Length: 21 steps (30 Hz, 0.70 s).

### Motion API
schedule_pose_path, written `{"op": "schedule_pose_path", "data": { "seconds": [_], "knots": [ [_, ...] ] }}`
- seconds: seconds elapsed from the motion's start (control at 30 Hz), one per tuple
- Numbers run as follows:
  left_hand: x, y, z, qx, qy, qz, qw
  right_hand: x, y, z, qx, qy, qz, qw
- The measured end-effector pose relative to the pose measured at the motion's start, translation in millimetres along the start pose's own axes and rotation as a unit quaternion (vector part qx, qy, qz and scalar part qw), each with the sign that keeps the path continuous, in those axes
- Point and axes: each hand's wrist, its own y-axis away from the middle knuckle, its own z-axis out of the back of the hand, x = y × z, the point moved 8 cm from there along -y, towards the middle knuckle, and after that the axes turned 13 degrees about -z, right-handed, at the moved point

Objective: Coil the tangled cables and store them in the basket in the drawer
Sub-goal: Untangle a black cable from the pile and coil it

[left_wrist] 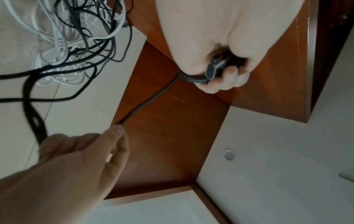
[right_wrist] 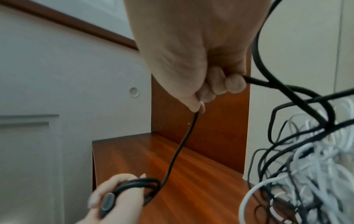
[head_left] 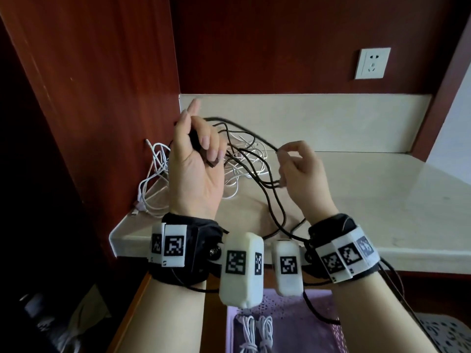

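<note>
My left hand (head_left: 196, 159) is raised above the countertop and grips a few coiled loops of a black cable (head_left: 252, 138) with its plug end (left_wrist: 211, 71) sticking out of the fist. My right hand (head_left: 295, 164) pinches the same black cable (right_wrist: 184, 142) further along; the stretch between the hands is taut. The rest of the black cable trails into a tangle of white cables (head_left: 158, 179) on the countertop. Below, a purple basket (head_left: 293, 324) in the open drawer holds two coiled white cables (head_left: 256, 332).
The beige countertop (head_left: 369, 194) runs right from the tangle, with a raised ledge behind. A red-brown wooden panel (head_left: 102, 85) walls the left side. A white wall socket (head_left: 372, 63) sits at the back right. A grey perforated basket (head_left: 448, 335) is at the lower right.
</note>
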Motion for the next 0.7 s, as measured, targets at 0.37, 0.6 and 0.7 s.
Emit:
{"op": "schedule_pose_path", "data": {
  "seconds": [0.37, 0.6, 0.7],
  "knots": [
    [8.0, -10.7, 34.2, -0.026, -0.128, -0.010, 0.991, 13.7, 23.3, -30.4, 0.161, 0.204, 0.110, 0.959],
    [37.5, 2.4, 28.4, 0.186, -0.489, 0.005, 0.852, 22.6, 19.0, -13.5, 0.157, 0.184, 0.121, 0.963],
    [47.8, 17.2, 12.7, 0.293, -0.554, 0.055, 0.777, 23.4, 19.0, -13.5, 0.174, 0.200, 0.127, 0.956]
  ]
}}
